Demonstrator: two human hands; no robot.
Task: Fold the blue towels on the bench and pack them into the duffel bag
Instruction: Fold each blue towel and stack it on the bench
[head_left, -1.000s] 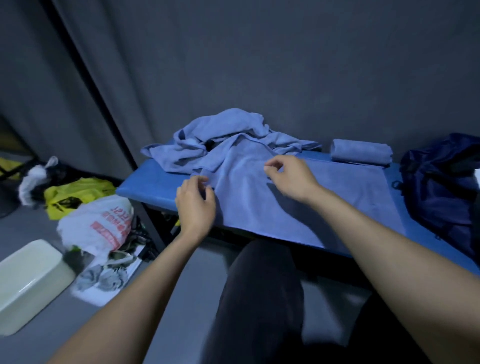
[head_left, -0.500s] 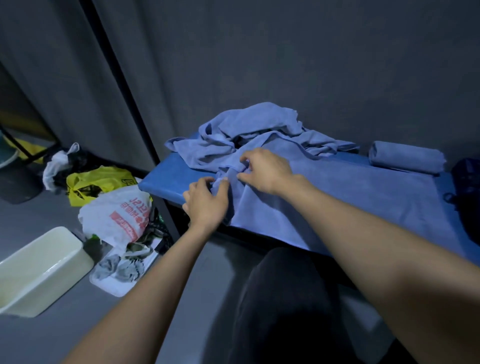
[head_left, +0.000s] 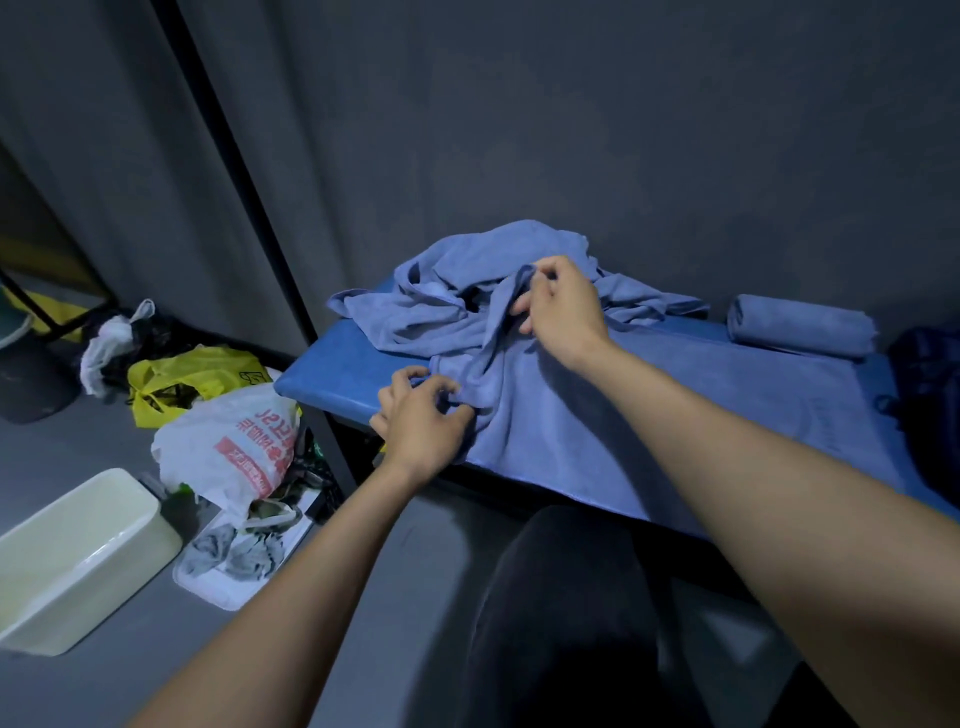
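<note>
A blue towel (head_left: 675, 415) lies spread along the blue bench (head_left: 332, 374). My left hand (head_left: 421, 421) pinches its bunched near-left corner at the bench's front edge. My right hand (head_left: 561, 312) pinches a raised fold of towel at the edge of the crumpled towel pile (head_left: 441, 301) at the bench's far left. A rolled blue towel (head_left: 800, 325) lies by the wall at the far right. Only a sliver of the dark navy duffel bag (head_left: 930, 374) shows at the right frame edge.
On the floor left of the bench sit a white printed plastic bag (head_left: 234, 441), a yellow bag (head_left: 192, 374), a cream plastic tub (head_left: 78, 551) and a tray with grey rags (head_left: 239, 561). A grey wall runs behind the bench. My dark-trousered knee (head_left: 571, 613) is below.
My right hand moved back and up from the towel's left part to the pile's edge, lifting a fold. My left hand stayed at the near-left corner. The view swung left, hiding most of the duffel.
</note>
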